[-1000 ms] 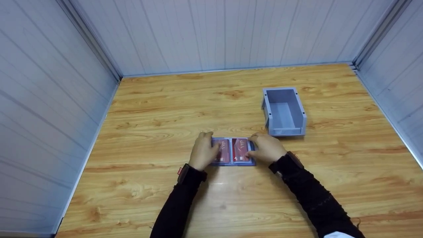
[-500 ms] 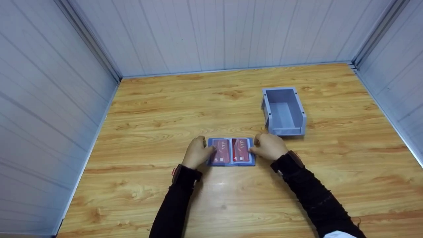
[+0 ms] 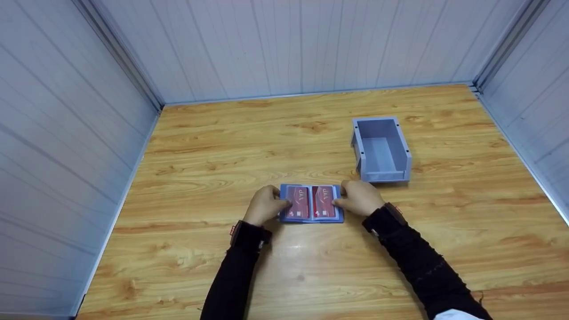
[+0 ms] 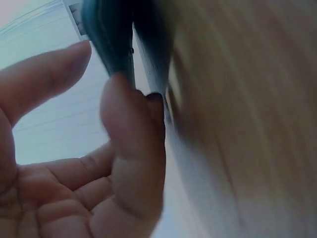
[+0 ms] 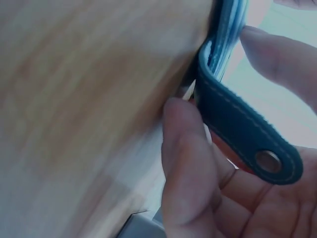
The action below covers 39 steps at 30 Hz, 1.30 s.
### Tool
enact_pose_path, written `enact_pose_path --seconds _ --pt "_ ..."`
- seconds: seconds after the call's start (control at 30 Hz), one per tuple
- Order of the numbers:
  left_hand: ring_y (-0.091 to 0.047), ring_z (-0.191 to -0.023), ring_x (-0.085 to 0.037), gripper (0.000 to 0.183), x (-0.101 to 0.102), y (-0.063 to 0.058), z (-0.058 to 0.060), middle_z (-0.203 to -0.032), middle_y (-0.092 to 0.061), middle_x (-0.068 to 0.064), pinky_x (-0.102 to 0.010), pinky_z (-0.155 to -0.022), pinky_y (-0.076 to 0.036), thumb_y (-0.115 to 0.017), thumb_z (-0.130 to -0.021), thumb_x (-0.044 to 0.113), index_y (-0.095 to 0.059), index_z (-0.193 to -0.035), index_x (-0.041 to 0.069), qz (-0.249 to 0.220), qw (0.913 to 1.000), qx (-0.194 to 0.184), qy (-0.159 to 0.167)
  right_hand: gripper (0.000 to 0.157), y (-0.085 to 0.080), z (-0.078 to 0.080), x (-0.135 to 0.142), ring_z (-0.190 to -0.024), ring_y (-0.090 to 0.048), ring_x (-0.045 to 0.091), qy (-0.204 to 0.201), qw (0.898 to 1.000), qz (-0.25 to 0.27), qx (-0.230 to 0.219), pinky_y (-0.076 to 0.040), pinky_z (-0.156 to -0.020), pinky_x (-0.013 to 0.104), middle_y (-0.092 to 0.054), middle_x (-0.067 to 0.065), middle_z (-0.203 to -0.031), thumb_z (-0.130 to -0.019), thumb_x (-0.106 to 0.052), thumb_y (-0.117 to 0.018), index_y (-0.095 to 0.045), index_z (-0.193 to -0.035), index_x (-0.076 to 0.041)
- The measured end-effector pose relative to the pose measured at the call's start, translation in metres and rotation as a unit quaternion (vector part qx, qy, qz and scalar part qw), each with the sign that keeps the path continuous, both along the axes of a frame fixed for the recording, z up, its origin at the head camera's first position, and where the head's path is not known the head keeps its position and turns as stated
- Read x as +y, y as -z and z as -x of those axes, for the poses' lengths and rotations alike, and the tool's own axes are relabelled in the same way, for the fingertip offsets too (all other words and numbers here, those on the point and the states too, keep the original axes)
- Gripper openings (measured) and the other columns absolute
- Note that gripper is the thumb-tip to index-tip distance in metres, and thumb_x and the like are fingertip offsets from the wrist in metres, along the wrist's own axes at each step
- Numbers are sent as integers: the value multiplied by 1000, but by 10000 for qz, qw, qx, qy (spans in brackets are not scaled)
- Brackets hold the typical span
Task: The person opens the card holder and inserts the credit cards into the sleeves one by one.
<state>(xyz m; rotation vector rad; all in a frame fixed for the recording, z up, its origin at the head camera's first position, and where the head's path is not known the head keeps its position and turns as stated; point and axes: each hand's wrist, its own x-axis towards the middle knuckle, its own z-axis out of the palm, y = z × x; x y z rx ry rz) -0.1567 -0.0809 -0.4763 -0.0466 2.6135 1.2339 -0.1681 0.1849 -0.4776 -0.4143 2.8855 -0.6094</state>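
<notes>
An opened blue card holder [image 3: 310, 204] lies on the wooden table, a red VIP card [image 3: 298, 203] in its left clear sleeve and another red card [image 3: 323, 202] in its right one. My left hand [image 3: 264, 206] pinches the holder's left edge, thumb over the sleeve; the left wrist view has the fingertips right at the lower edge of the blue cover [image 4: 111, 37]. At the right edge, my right hand [image 3: 362, 198] holds the holder with thumb above and fingers below. A stitched strap with a metal snap [image 5: 268, 161] sticks out over the right palm.
A grey plastic bin [image 3: 382, 153] stands on the table just beyond my right hand, its low front toward me. Pale panel walls [image 3: 284, 49] border the wooden tabletop [image 3: 213, 146] at the back and both sides.
My left hand has shifted left from over the left card to the holder's edge. My right hand drew back slightly, then its thumb came onto the right edge. The holder stays in place.
</notes>
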Motion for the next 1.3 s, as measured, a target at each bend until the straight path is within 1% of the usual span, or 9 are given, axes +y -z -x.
enact_pose_path --seconds 0.13,0.2,0.4,0.5,0.73,0.93,1.1,1.17,1.3 --pt "-58 -73 -17 43 4 -3 -3 -86 -63 -8 -25 -61 -46 -76 -80 18 -55 -113 0 -167 9998 -15 134 34 1 1 0 -65 -49 19 -20 10000 -20 -2 -38 -58 31 -54 2 -69 -81 -35 -76 -60 -79 -5" --pt "-59 -73 -17 49 6 -5 -5 -89 -65 -9 -26 -61 -46 -76 -80 17 -50 -119 1 -251 9994 17 251 34 1 0 0 -65 -49 19 -13 10000 -30 -4 -38 -59 31 -54 2 -69 -81 -35 -76 -61 -80 -5" --pt "-61 -72 -17 68 13 -14 -12 -94 -67 -11 -29 -61 -50 -74 -79 13 -38 -136 0 -465 9963 269 675 35 0 0 0 -64 -49 19 40 9999 -125 41 -36 -57 31 -54 2 -70 -81 -38 -76 -60 -79 -6" --pt "-61 -72 -17 72 17 -17 -15 -94 -67 -11 -30 -62 -51 -72 -81 11 -34 -141 0 -562 9943 373 830 36 0 -1 -1 -64 -49 19 87 9998 -149 20 -36 -57 30 -54 2 -71 -81 -39 -76 -61 -79 -7" --pt "-63 -80 -18 78 31 -19 -22 -99 -65 -14 -28 -68 -56 -68 -81 5 -28 -148 -3 -656 9885 776 1122 34 -1 -1 -2 -64 -49 19 86 9999 -103 38 -36 -56 30 -55 2 -70 -80 -38 -76 -60 -78 -8" --pt "-58 -89 -18 81 46 -17 -28 -117 -57 -17 -29 -79 -54 -69 -83 7 -26 -150 -6 -277 9824 1276 1336 33 -1 -1 -2 -62 -49 19 116 9999 -84 50 -37 -56 30 -55 1 -69 -80 -37 -77 -61 -77 -9" --pt "-54 -81 -14 77 58 -14 -34 -110 -54 -15 -23 -69 -52 -68 -84 11 -30 -149 -7 327 9731 1723 1493 32 0 -1 -1 -60 -47 17 82 10000 -2 51 -34 -53 28 -52 0 -67 -80 -34 -77 -59 -75 -8" --pt "-54 -80 -14 75 63 -12 -35 -110 -54 -15 -23 -68 -52 -68 -84 12 -33 -148 -8 562 9682 1888 1543 31 0 0 -1 -59 -47 17 63 10000 23 55 -33 -53 28 -51 0 -66 -80 -34 -76 -59 -75 -8" --pt "-60 -94 -21 75 71 -6 -34 -119 -55 -20 -31 -81 -55 -72 -82 15 -39 -145 -8 944 9569 2167 1685 31 1 0 0 -60 -48 18 78 10000 53 20 -35 -54 29 -53 0 -67 -81 -34 -75 -59 -75 -9"
